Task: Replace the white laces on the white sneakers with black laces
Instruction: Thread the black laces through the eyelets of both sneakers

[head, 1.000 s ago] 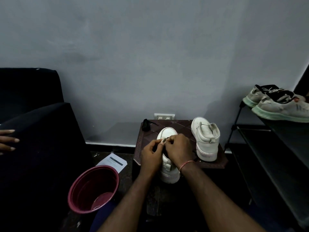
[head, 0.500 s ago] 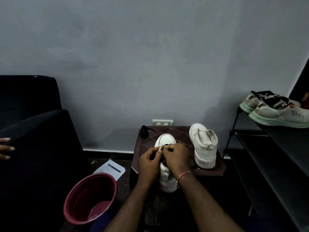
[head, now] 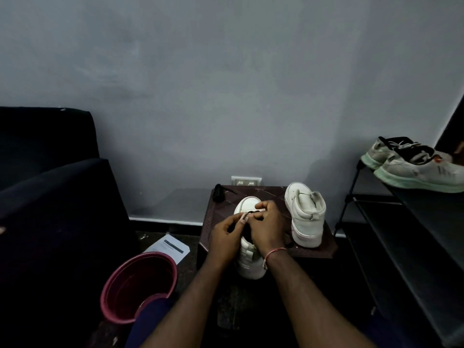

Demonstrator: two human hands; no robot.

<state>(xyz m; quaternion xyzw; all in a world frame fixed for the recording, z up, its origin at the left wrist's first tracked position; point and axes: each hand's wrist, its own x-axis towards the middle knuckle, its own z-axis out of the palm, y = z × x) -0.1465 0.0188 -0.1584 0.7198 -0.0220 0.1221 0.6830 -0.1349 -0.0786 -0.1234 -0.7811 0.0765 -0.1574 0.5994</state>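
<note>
A white sneaker [head: 249, 262] stands toe-away on the front of a small dark brown table [head: 324, 249]. Both hands work over its lace area. My left hand [head: 226, 234] and my right hand [head: 267, 227] meet fingertip to fingertip, pinching a black lace [head: 253, 212] at the eyelets near the toe. Most of that lace is hidden by my fingers. The second white sneaker [head: 305, 217] stands to the right on the same table, heel toward me. A bundled black lace [head: 219, 193] lies at the table's back left corner.
A maroon bucket [head: 138, 285] sits on the floor at the left, beside a sheet of paper [head: 168, 247]. A dark sofa [head: 50, 197] fills the left side. A black shoe rack [head: 411, 222] at the right carries grey sneakers [head: 416, 169]. A wall socket [head: 246, 181] is behind the table.
The view has tilted up slightly, so everything sits lower in frame. My fingers have shifted a little on the lace at the sneaker's front eyelets. The other person's hand at the left edge has gone.
</note>
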